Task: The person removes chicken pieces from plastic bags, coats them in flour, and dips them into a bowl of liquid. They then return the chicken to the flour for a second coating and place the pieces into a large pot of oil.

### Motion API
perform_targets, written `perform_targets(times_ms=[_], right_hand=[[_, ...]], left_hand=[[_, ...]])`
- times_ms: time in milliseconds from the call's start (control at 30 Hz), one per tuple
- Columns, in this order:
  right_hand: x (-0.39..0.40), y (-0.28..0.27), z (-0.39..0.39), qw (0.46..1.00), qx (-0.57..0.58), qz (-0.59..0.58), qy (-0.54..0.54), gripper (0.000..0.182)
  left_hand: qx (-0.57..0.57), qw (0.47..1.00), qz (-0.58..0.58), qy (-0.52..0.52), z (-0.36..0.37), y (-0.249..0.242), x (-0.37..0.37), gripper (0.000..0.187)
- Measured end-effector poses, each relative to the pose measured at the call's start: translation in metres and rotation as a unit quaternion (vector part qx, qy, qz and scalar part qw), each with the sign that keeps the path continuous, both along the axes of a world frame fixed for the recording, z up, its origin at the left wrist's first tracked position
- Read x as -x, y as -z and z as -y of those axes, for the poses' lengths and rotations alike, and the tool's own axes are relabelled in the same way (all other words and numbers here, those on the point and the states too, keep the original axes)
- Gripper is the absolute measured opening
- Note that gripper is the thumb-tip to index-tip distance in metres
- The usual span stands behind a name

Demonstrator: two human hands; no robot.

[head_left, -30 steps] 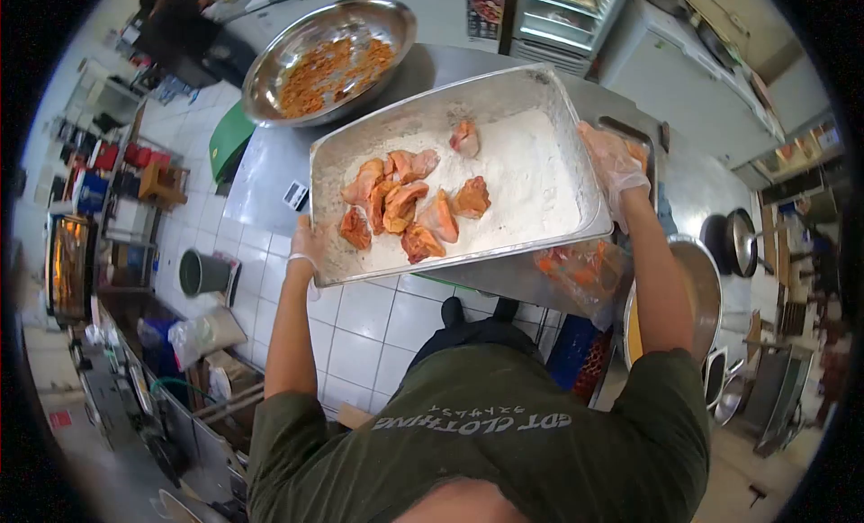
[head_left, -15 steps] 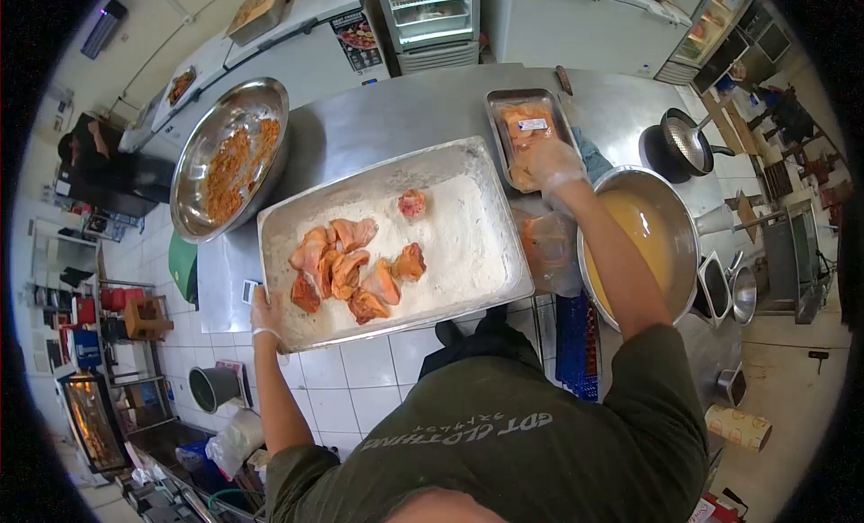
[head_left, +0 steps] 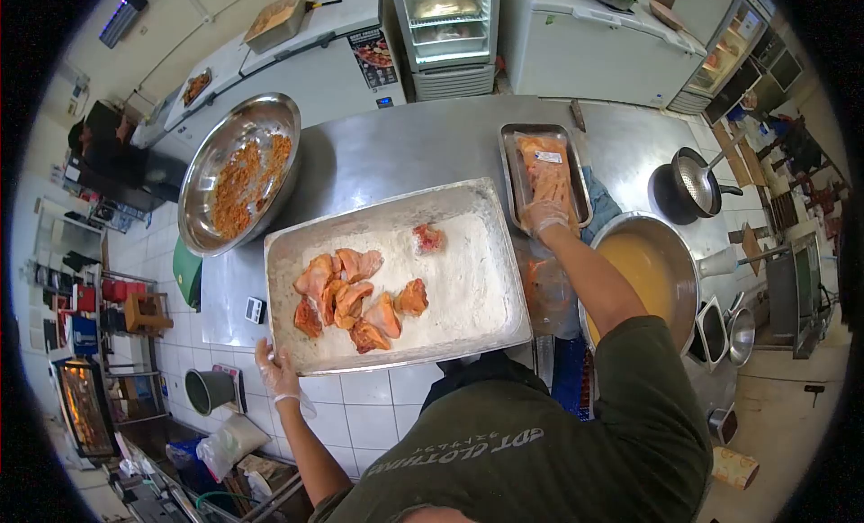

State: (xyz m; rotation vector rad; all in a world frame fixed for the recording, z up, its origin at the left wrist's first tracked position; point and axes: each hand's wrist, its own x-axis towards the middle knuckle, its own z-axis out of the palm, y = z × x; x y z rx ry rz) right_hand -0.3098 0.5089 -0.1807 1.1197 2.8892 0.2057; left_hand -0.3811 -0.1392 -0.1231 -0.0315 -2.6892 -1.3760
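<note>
A large metal pan (head_left: pixel 499 320) holds white flour with several raw chicken pieces (head_left: pixel 346 298) clustered on its left side; one reddish piece (head_left: pixel 429 239) lies apart near the back. My left hand (head_left: pixel 280 372), in a clear plastic glove, is at the pan's near left corner with its fingers stretched and apart. To the right, a small metal tray (head_left: pixel 583 185) contains raw chicken (head_left: pixel 545 176) with a white label on top. My right hand (head_left: pixel 544 216), also gloved, reaches into this tray, fingers bent over the chicken's near end; the fingertips are partly hidden.
A steel bowl with orange-brown crumbly food (head_left: pixel 292 154) tilts at the left. On the right stand a bowl of yellow liquid (head_left: pixel 634 262), a blue cloth (head_left: pixel 598 194) and a black pan with a strainer (head_left: pixel 691 185). Another person (head_left: pixel 117 154) is at far left.
My right hand has drawn back along the chicken toward the small tray's near edge. My left hand has loosened from the pan's corner, its fingers spreading. The camera view has shifted slightly.
</note>
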Motion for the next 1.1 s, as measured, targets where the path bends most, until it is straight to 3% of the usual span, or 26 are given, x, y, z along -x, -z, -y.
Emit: perform_targets(times_ms=[67, 133, 167, 233, 333, 367, 433, 467, 500, 533, 567, 600, 667, 733, 767, 800, 867, 900, 933, 1000, 1100], right_hand=[[-0.001, 0.0, 0.003, 1.0, 0.03, -0.002, -0.003, 0.098], [0.005, 0.006, -0.013, 0.987, 0.162, -0.006, 0.007, 0.088], [0.005, 0.005, -0.018, 0.983, 0.182, 0.002, -0.028, 0.081], [0.003, -0.007, -0.024, 0.972, 0.196, 0.03, -0.128, 0.067], [0.01, -0.016, -0.036, 0.942, 0.287, -0.002, -0.171, 0.049], [0.016, -0.022, -0.035, 0.895, 0.423, -0.115, -0.083, 0.041], [0.03, -0.035, -0.034, 0.654, 0.635, -0.403, 0.08, 0.026], [0.032, -0.046, -0.039, 0.684, 0.622, -0.367, 0.101, 0.026], [0.027, -0.024, -0.057, 0.798, 0.504, -0.325, -0.051, 0.024], [0.022, -0.001, -0.075, 0.911, 0.256, -0.265, -0.186, 0.022], [0.017, 0.023, -0.093, 0.933, 0.021, -0.255, -0.252, 0.02], [0.009, 0.016, -0.08, 0.95, 0.027, -0.256, -0.177, 0.02], [0.005, -0.025, -0.077, 0.973, 0.113, -0.196, -0.042, 0.027], [0.013, -0.083, -0.095, 0.987, 0.129, -0.089, -0.026, 0.03], [0.015, -0.096, -0.101, 0.99, 0.136, -0.031, -0.019, 0.032], [0.012, -0.1, -0.112, 0.979, 0.181, -0.098, -0.007, 0.03], [0.014, -0.115, -0.13, 0.933, 0.272, -0.235, 0.018, 0.028], [0.02, -0.124, -0.135, 0.899, 0.316, -0.303, 0.027, 0.028], [0.02, -0.138, -0.126, 0.858, 0.364, -0.359, 0.037, 0.027], [0.011, -0.165, -0.1, 0.779, 0.457, -0.426, 0.05, 0.029], [-0.008, -0.227, -0.053, 0.684, 0.58, -0.439, 0.053, 0.033]], left_hand=[[0.001, 0.998, -0.056, -0.013, 0.0, 0.006, -0.005, 0.057], [0.045, 0.991, -0.119, -0.032, -0.015, -0.004, -0.01, 0.053], [0.181, 0.957, -0.21, -0.081, -0.017, -0.015, -0.007, 0.052], [0.434, 0.808, -0.361, -0.167, -0.027, -0.049, -0.005, 0.048], [0.363, 0.844, -0.315, -0.237, -0.033, -0.099, -0.002, 0.045], [0.358, 0.845, -0.321, -0.234, -0.037, -0.11, -0.001, 0.046], [0.342, 0.848, -0.337, -0.225, -0.046, -0.124, 0.008, 0.048], [0.33, 0.856, -0.327, -0.226, -0.051, -0.124, 0.011, 0.047], [0.305, 0.869, -0.334, -0.201, -0.059, -0.119, 0.015, 0.047], [0.28, 0.88, -0.341, -0.176, -0.069, -0.114, 0.018, 0.046], [0.253, 0.89, -0.348, -0.151, -0.081, -0.111, 0.021, 0.046], [0.229, 0.88, -0.405, -0.093, -0.101, -0.111, 0.023, 0.046], [0.185, 0.91, -0.363, -0.075, -0.149, -0.108, 0.017, 0.047], [0.125, 0.944, -0.3, -0.05, -0.208, -0.123, 0.0, 0.044], [0.04, 0.976, -0.215, 0.003, -0.232, -0.124, -0.007, 0.046], [-0.05, 0.988, -0.131, 0.056, -0.253, -0.124, -0.015, 0.047], [-0.098, 0.98, -0.03, 0.172, -0.292, -0.104, -0.033, 0.05], [-0.115, 0.936, 0.217, 0.254, -0.31, -0.126, -0.043, 0.054], [-0.187, 0.872, 0.306, 0.335, -0.334, -0.138, -0.055, 0.056], [-0.204, 0.772, 0.39, 0.458, -0.371, -0.146, -0.062, 0.068], [-0.42, 0.623, 0.538, 0.383, -0.428, -0.118, -0.06, 0.08]])
